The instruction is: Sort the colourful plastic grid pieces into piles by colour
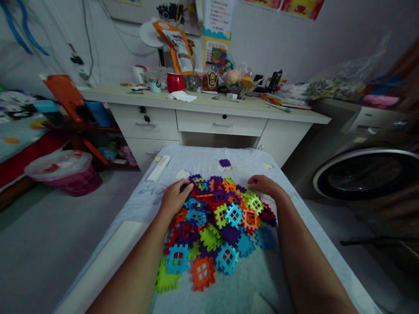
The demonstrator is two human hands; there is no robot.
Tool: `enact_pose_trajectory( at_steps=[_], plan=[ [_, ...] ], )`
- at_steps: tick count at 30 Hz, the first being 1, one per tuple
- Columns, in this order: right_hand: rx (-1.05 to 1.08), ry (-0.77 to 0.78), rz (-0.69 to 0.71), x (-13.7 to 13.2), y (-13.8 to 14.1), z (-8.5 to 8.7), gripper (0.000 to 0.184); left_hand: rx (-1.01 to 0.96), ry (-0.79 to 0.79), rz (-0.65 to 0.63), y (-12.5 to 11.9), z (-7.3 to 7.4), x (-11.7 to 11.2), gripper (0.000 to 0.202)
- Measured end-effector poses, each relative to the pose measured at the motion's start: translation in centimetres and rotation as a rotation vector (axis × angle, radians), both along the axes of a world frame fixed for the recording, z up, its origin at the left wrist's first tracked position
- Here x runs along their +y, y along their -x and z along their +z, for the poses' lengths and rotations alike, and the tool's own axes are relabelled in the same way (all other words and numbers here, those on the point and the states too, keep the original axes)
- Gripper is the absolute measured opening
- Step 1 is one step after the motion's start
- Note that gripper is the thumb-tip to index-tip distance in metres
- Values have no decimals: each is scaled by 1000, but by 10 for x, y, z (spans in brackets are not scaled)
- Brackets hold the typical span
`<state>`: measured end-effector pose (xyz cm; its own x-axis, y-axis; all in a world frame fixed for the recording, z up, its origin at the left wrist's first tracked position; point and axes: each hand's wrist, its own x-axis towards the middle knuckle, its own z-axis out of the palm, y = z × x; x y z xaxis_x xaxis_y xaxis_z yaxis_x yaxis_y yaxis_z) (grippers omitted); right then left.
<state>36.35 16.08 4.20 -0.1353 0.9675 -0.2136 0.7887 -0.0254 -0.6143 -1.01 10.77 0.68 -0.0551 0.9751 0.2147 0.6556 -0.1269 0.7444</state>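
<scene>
A heap of plastic interlocking building tiles [218, 213] in purple, blue, green, orange and red lies on the cloth-covered table [248, 279]. Many tiles have window-like cutouts. At the heap's upper left edge rests my left hand [175, 198], its thumb apart from its curved fingers. My right hand [264, 184] lies along the upper right edge, fingers bent loosely inward beside a green tile [255, 203]. Neither hand visibly grips a tile, though some fingertips are partly hidden. Beyond the heap sits a lone purple tile [224, 162].
A long white box [159, 168] lies on the table's left side. Behind stands a white desk [222, 114] bearing jars, a red pot [176, 82] and an orange pouch [178, 48]. A washing machine [369, 148] is at right, a pink bin [70, 174] at left.
</scene>
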Motion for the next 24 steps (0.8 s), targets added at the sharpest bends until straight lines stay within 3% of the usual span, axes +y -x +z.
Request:
enact_pose_trajectory(
  at_steps=[6, 10, 15, 24],
  plan=[
    [-190, -20, 118, -5, 7, 2, 18, 4, 9, 6, 0, 3, -2, 44],
    [-144, 22, 101, -6, 1, 2, 14, 3, 11, 14, -1, 1, -2, 43],
    [-71, 40, 90, -8, -6, 1, 24, 7, 16, 10, 0, -1, 0, 44],
    [-147, 25, 112, -4, -22, -2, 19, 8, 19, 6, -1, 1, -1, 44]
  ],
)
